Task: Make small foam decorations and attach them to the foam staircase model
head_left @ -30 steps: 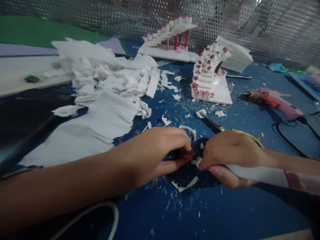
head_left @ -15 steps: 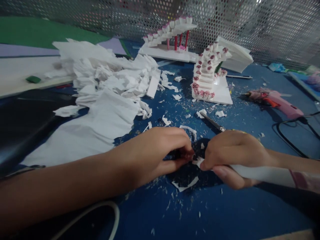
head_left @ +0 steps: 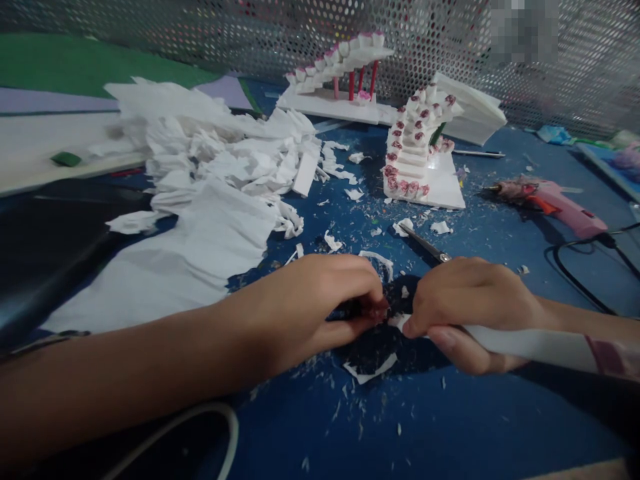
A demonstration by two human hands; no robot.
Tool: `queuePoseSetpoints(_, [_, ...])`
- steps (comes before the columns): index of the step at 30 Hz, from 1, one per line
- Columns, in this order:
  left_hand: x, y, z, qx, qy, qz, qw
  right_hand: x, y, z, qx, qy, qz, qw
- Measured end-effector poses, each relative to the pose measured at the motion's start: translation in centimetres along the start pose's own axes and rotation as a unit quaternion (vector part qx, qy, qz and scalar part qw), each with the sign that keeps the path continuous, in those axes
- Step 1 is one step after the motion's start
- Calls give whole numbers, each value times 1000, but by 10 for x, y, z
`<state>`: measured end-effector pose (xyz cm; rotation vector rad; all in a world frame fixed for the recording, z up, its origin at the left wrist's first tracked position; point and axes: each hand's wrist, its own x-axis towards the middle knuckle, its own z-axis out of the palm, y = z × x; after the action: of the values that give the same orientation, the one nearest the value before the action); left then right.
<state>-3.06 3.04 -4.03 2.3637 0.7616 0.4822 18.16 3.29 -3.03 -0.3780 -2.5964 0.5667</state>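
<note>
- A small reddish piece (head_left: 376,312) is pinched at the fingertips of the left hand (head_left: 310,307), low over the blue table (head_left: 450,427).
- A white strip (head_left: 530,343) is gripped in the closed right hand (head_left: 467,310); its tip lies just beside the reddish piece.
- Scissors (head_left: 425,244) lie just behind the right hand.
- No readable writing is seen.

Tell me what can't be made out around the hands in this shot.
Head view, the only one:
- Small reddish piece pinched by the left hand: mostly hidden by its fingers, too small to identify.
- White strip in the right hand: far end cut off by the right edge.
- Scissors: handles hidden behind the right hand.
- Pixelated patch top right: unreadable.
</note>
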Motion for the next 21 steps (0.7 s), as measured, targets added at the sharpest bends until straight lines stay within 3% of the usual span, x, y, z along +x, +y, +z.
queuePoseSetpoints(10, [1, 1, -2, 0, -2, -5, 1000, 1, 2, 0, -1, -7, 1, 1000])
queuePoseSetpoints(17, [0, -2, -2, 0, 15, 24, 1000, -1, -1, -5, 24, 36, 20, 999])
queuePoseSetpoints(21, [0, -2, -4, 18, 36, 1, 999, -1, 0, -8, 40, 46, 51, 997])
